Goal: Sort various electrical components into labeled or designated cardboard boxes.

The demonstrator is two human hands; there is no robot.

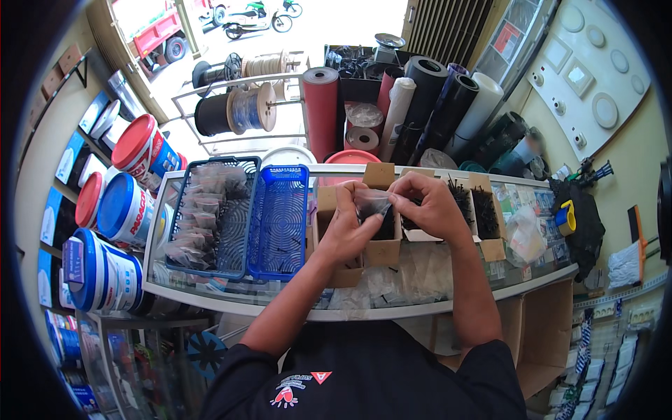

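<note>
A small clear plastic zip bag [374, 199] is held between my two hands, above an open cardboard box [382, 251] of black screws. My left hand [350, 223] grips the bag's left side, its thumb across the lower front. The fingertips of my right hand [428, 207] pinch the bag's upper right corner. Dark contents show low in the bag, though they blend with the screws behind. More boxes of black screws [485, 212] stand to the right, partly behind my right hand. At the left, a dark basket [252, 210] holds many filled small bags [202, 218].
A blue plastic basket [278, 220] with a few screws lies beside the dark one. Loose plastic bags [428, 270] and a few screws lie on the glass counter. A tape dispenser [565, 218] is at the right end. Paint buckets [123, 207] stand left; sheet rolls [321, 105] stand beyond.
</note>
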